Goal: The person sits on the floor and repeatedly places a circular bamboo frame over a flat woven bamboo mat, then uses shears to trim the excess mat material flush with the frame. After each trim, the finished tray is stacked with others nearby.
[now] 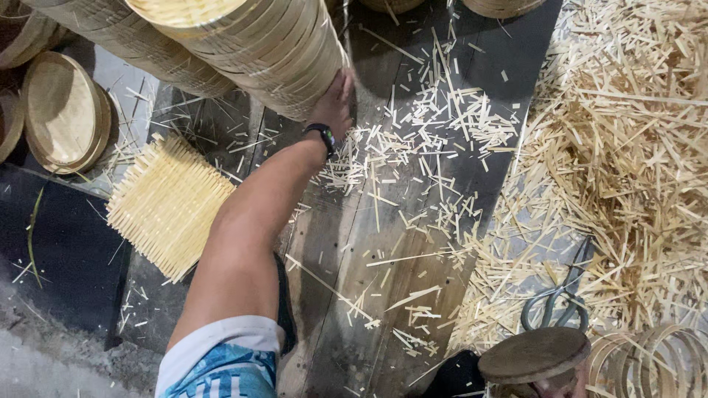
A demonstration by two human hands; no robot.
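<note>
My left hand (335,99) reaches far forward and rests on the near end of a long leaning stack of round bamboo frames (273,44). Its fingers curl over the rim of the lowest frame, with the fingertips hidden behind it. A black band (321,135) sits on that wrist, and a white and blue sleeve (221,361) covers the upper arm. A square woven bamboo mat (166,203) lies on the floor just left of my forearm. My right hand is out of view.
Short bamboo offcuts litter the dark wooden boards (383,221). A deep pile of bamboo strips (627,147) fills the right side, with grey scissors (557,302) on its edge. A round wooden block (535,354) and thin bamboo hoops (653,361) sit bottom right. Round bamboo lids (63,110) lie at left.
</note>
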